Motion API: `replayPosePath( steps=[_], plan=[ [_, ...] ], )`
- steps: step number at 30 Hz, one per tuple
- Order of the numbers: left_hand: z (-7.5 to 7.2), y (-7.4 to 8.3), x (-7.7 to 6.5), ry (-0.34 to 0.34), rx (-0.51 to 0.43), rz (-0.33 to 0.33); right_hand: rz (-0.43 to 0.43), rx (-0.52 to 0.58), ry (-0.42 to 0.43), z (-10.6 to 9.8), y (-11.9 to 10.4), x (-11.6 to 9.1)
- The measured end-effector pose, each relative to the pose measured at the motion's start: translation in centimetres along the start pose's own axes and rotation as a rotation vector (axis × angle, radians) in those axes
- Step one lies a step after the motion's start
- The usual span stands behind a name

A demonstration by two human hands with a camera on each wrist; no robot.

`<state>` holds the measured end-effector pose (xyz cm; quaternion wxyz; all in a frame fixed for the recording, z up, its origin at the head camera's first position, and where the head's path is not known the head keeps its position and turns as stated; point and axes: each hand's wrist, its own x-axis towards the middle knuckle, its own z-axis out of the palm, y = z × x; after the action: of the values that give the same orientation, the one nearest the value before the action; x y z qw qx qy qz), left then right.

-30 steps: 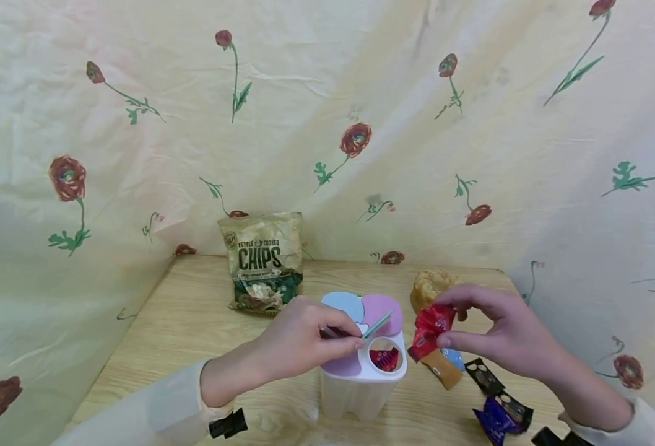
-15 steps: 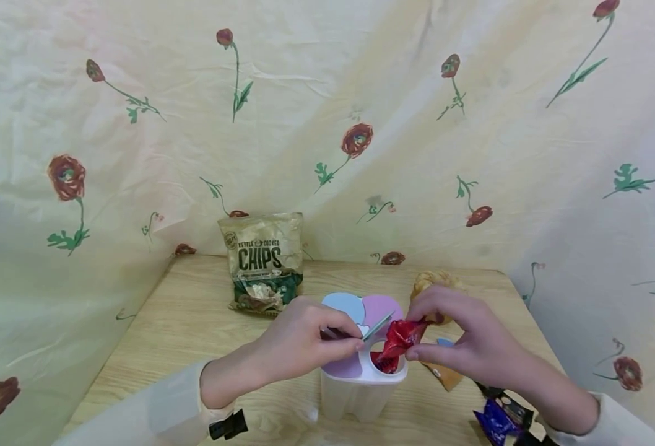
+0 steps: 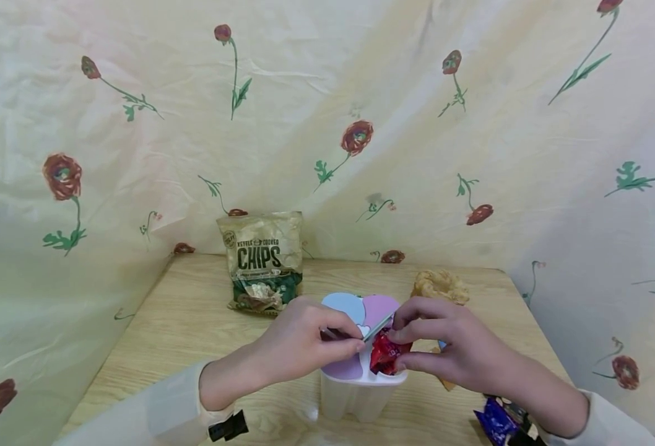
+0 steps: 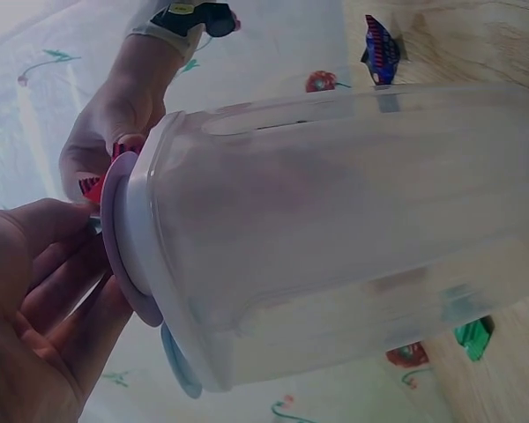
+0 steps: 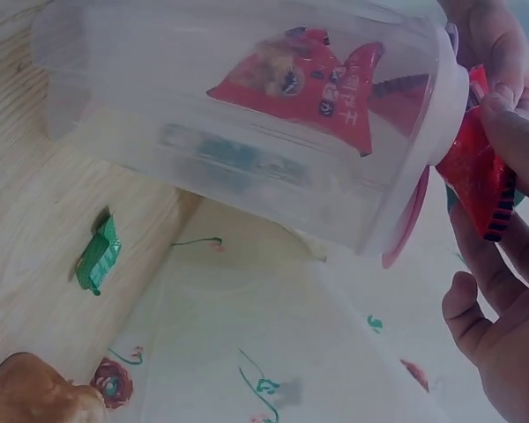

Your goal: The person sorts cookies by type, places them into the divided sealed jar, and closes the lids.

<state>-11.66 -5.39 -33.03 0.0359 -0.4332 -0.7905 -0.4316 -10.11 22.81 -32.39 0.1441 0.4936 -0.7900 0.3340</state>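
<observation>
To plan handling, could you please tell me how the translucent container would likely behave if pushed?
The translucent container may tip, being taller than wide. Its smooth, plastic-looking walls could feel slippery. Its moulded shape suggests stiffness.

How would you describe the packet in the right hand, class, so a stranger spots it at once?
On the wooden table stands a cloudy tub with a blue, purple and white lid. At the lid's near right corner, the right hand holds a red packet. A second red packet shows inside the tub; only this one is held.
</observation>
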Motion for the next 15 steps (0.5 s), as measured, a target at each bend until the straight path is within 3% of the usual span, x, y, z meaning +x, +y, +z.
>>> replayPosePath(
  steps=[9, 15],
  plan=[
    [-0.04, 0.3, 0.08, -0.001, -0.015, -0.019, -0.134, -0.12, 0.05, 0.79, -0.19, 0.52],
    [-0.01, 0.32, 0.03, -0.002, -0.022, -0.035, -0.119, -0.168, 0.004, 0.79, -0.72, 0.61]
  ],
)
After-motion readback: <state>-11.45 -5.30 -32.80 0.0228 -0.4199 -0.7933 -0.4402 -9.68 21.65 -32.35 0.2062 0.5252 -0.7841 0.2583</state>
